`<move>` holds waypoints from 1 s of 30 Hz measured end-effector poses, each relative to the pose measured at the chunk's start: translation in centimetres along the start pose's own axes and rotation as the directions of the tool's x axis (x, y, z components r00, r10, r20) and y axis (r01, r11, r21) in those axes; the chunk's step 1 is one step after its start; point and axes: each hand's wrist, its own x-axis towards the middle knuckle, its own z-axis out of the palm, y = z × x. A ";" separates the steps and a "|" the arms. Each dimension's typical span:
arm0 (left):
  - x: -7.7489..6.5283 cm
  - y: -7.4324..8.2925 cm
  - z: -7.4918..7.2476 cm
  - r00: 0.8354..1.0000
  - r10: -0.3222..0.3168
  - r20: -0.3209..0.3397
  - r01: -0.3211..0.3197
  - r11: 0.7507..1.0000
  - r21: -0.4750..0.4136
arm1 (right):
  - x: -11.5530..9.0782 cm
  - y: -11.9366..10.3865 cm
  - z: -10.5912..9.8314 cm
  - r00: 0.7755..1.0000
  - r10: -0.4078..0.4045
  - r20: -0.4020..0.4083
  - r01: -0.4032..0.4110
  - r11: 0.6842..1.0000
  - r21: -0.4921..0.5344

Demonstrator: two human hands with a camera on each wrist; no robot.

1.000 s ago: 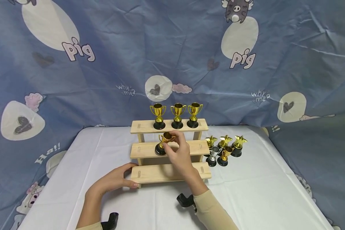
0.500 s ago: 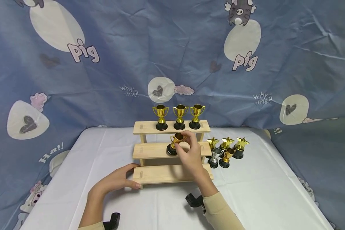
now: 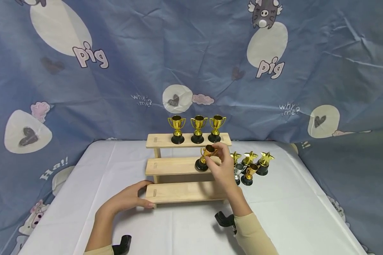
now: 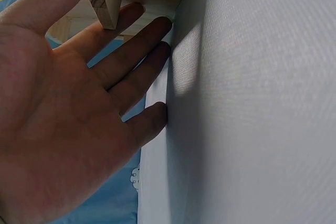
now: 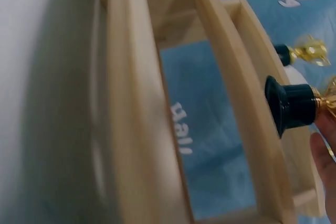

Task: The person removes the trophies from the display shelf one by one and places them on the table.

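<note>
My right hand (image 3: 223, 170) pinches a small trophy cup (image 3: 207, 152) by its bowl, over the right part of the middle step. The cup is copper-gold with a black base (image 5: 296, 103) and leans slightly; whether the base touches the wood cannot be told. At the left end of the three-step wooden display stand (image 3: 175, 193), my left hand (image 3: 127, 198) holds the bottom step. Its thumb is at the front, the fingers behind. In the left wrist view those fingers (image 4: 131, 64) look fairly straight, with the board's end (image 4: 105, 3) between thumb and index finger.
Three gold trophy cups (image 3: 198, 127) stand in a row on the top step. On the white tablecloth (image 3: 290, 212), right of the stand, are several star trophies (image 3: 264, 163), a silver cup (image 3: 238, 171) and a copper-gold cup (image 3: 249, 173). A blue printed cloth (image 3: 131, 53) hangs behind.
My right hand has moved to the right along the middle step with the trophy cup, from near its middle to its right part. My left hand has stayed at the stand's left end.
</note>
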 end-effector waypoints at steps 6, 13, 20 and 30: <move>0.0 0.1 0.3 1.000 -0.010 0.008 0.011 1.000 -0.025 | 0.7 2.7 -2.4 0.999 0.026 -0.037 -0.026 1.000 -0.001; -0.2 0.1 -0.1 1.000 -0.011 0.008 0.011 1.000 -0.015 | 1.0 3.3 -4.0 0.996 0.031 -0.084 -0.032 1.000 -0.002; -0.3 0.1 -0.1 1.000 -0.008 0.010 0.009 1.000 -0.017 | 1.0 1.0 -4.7 0.993 0.053 -0.105 -0.061 0.996 -0.069; -0.1 -0.1 -0.1 1.000 -0.003 0.016 0.004 1.000 -0.007 | 1.6 2.6 -7.5 0.973 0.111 -0.201 -0.132 0.987 -0.096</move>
